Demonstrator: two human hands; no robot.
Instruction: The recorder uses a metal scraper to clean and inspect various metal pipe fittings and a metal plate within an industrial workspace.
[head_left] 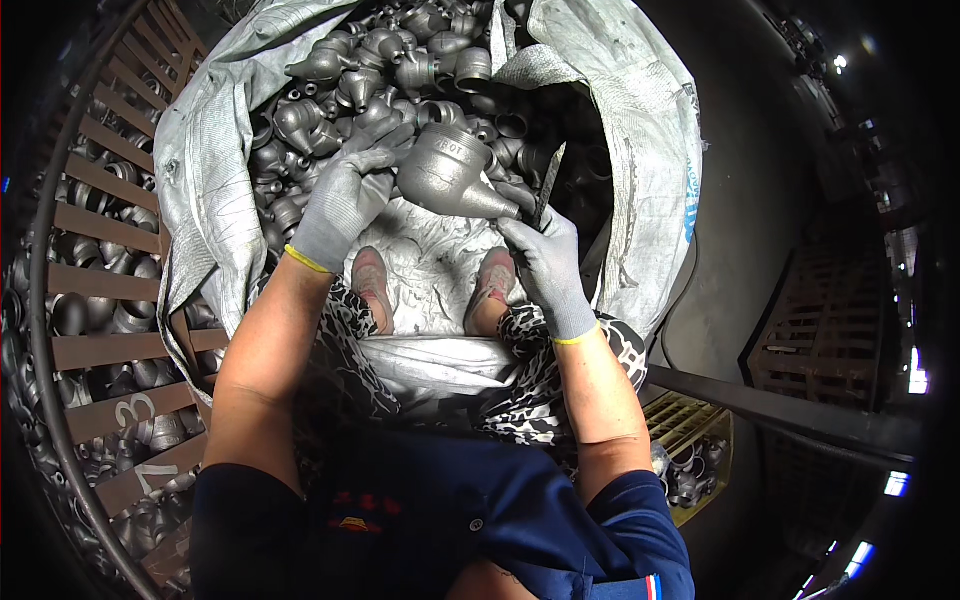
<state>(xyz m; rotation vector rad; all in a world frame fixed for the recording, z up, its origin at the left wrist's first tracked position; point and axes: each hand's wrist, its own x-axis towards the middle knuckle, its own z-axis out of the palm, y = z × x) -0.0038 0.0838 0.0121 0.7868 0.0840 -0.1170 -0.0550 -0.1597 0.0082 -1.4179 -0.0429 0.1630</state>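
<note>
A grey metal pipe reducer (pixel 443 178) is held up over an open sack, its wide end up and its narrow neck pointing down to the right. My left hand (pixel 345 200), in a grey glove with a yellow cuff, grips the wide body from the left; some of its fingertips are hidden behind the fitting. My right hand (pixel 550 262), gloved alike, has its thumb and fingers at the neck. A thin flat file (pixel 551 182) juts upward from that same hand; its lower part is hidden in the grip.
The white woven sack (pixel 648 150) has a thick rolled rim and holds many similar fittings (pixel 360 85). My feet stand on its pale fabric. On the left, a brown slatted metal crate (pixel 105 285) contains more fittings. A yellow crate (pixel 690 440) sits at lower right beside a dark bar (pixel 780 405).
</note>
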